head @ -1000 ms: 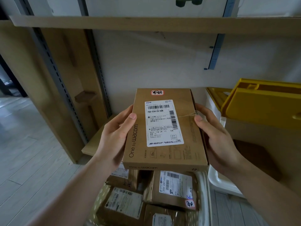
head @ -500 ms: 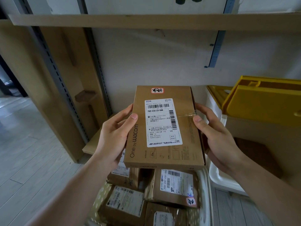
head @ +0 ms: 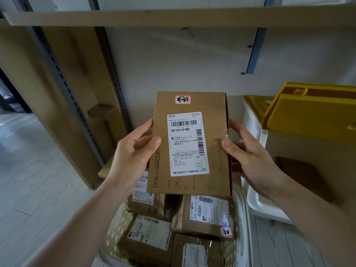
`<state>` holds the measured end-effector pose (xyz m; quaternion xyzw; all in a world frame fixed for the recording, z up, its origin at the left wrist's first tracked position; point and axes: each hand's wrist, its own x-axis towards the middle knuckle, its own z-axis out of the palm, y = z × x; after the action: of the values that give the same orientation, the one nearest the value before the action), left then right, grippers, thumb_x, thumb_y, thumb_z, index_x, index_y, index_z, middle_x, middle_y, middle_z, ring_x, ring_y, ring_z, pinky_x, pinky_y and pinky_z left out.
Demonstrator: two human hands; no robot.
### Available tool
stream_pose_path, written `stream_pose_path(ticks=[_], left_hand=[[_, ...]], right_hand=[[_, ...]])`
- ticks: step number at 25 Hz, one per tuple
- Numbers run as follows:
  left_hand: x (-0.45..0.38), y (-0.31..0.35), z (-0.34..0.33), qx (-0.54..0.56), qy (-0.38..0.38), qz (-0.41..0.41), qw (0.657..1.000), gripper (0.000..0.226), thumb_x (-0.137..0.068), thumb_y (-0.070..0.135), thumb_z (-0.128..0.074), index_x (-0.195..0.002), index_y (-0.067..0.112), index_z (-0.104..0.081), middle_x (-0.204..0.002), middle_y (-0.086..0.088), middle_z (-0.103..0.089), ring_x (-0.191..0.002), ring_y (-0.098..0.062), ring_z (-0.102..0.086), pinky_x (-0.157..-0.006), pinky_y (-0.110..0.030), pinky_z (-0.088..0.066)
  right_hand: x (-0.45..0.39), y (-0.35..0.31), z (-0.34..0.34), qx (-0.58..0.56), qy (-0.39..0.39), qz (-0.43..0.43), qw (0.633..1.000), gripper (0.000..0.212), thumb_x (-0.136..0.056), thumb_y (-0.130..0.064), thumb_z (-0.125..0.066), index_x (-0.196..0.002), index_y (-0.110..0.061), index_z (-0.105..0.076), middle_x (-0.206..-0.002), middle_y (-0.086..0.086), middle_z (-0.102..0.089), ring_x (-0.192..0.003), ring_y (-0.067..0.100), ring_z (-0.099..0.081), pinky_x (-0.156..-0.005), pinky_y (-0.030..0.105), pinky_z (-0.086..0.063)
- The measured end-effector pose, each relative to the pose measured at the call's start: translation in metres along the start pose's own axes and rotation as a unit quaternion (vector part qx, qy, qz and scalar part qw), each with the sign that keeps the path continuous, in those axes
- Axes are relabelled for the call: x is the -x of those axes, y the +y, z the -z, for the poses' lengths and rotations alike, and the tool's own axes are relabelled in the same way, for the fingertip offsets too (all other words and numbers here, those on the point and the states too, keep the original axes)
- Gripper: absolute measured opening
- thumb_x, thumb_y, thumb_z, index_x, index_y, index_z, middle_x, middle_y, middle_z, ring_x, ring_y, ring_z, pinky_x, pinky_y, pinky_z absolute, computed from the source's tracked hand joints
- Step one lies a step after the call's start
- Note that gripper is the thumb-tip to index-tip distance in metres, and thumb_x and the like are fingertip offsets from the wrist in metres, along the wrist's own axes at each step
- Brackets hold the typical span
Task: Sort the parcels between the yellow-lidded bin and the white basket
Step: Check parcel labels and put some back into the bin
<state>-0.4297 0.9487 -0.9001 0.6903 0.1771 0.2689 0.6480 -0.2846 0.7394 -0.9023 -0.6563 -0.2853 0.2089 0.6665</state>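
We pinch a flat brown parcel (head: 189,145) by its long edges, our left hand (head: 133,160) and right hand (head: 250,160) each curled round a side, thumbs on its labelled face. Below the grip, the white basket (head: 241,218) holds more parcels (head: 206,216). Right of it stands the yellow-lidded bin (head: 312,114), lid raised.
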Motion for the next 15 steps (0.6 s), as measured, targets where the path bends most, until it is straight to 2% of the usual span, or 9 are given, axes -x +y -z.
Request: stream_pose_path(ticks=[4,7,10,12,13,15], left_hand=[[0.001,-0.003,0.007,-0.029,-0.02,-0.013,0.999,0.053,-0.098,0.012,-0.058,-0.147,0.032,-0.049,-0.111,0.001,-0.078,-0.104,-0.017,-0.075,-0.079,-0.03,-0.063],[0.003,-0.005,0.016,-0.069,-0.022,-0.004,0.997,0.05,-0.1,0.011,-0.057,-0.144,0.035,-0.051,-0.112,0.005,-0.078,-0.107,-0.013,-0.073,-0.083,-0.033,-0.063],[0.005,-0.006,0.032,-0.126,-0.027,0.017,0.991,0.047,-0.102,0.01,-0.055,-0.138,0.04,-0.053,-0.109,0.016,-0.077,-0.104,-0.001,-0.072,-0.075,-0.024,-0.063],[0.006,-0.01,0.044,-0.168,-0.032,0.03,0.985,0.045,-0.103,0.009,-0.054,-0.131,0.044,-0.052,-0.106,0.023,-0.076,-0.101,0.005,-0.07,-0.071,-0.018,-0.061],[0.008,-0.013,0.05,-0.191,-0.034,0.037,0.98,0.045,-0.103,0.008,-0.054,-0.128,0.045,-0.052,-0.107,0.024,-0.075,-0.102,0.005,-0.07,-0.076,-0.02,-0.061],[0.009,-0.023,0.062,-0.227,-0.037,0.063,0.971,0.042,-0.102,0.006,-0.055,-0.119,0.045,-0.056,-0.11,0.021,-0.076,-0.106,-0.001,-0.071,-0.092,-0.037,-0.061]], right_hand=[[-0.002,0.004,0.001,-0.014,-0.031,-0.017,0.999,0.041,-0.103,-0.012,-0.051,-0.138,-0.033,-0.051,-0.113,-0.002,-0.076,-0.108,0.018,-0.072,-0.084,0.037,-0.06],[-0.004,0.01,-0.006,-0.002,-0.045,-0.027,0.999,0.034,-0.101,-0.012,-0.054,-0.129,-0.031,-0.057,-0.113,-0.003,-0.076,-0.108,0.017,-0.072,-0.09,0.041,-0.059],[-0.004,0.018,-0.019,0.093,-0.052,-0.01,0.994,0.03,-0.097,-0.018,-0.065,-0.122,-0.032,-0.059,-0.109,-0.011,-0.076,-0.106,0.008,-0.071,-0.092,0.036,-0.059],[-0.004,0.028,-0.03,0.151,-0.049,-0.011,0.987,0.038,-0.092,-0.023,-0.072,-0.127,-0.03,-0.059,-0.106,-0.007,-0.073,-0.102,0.009,-0.071,-0.087,0.034,-0.061],[-0.005,0.034,-0.035,0.164,-0.052,-0.017,0.985,0.042,-0.09,-0.026,-0.075,-0.129,-0.029,-0.059,-0.105,-0.006,-0.072,-0.099,0.011,-0.072,-0.083,0.035,-0.063],[-0.007,0.047,-0.046,0.191,-0.061,-0.022,0.979,0.042,-0.087,-0.032,-0.078,-0.126,-0.03,-0.061,-0.103,-0.006,-0.071,-0.094,0.013,-0.073,-0.078,0.035,-0.064]])
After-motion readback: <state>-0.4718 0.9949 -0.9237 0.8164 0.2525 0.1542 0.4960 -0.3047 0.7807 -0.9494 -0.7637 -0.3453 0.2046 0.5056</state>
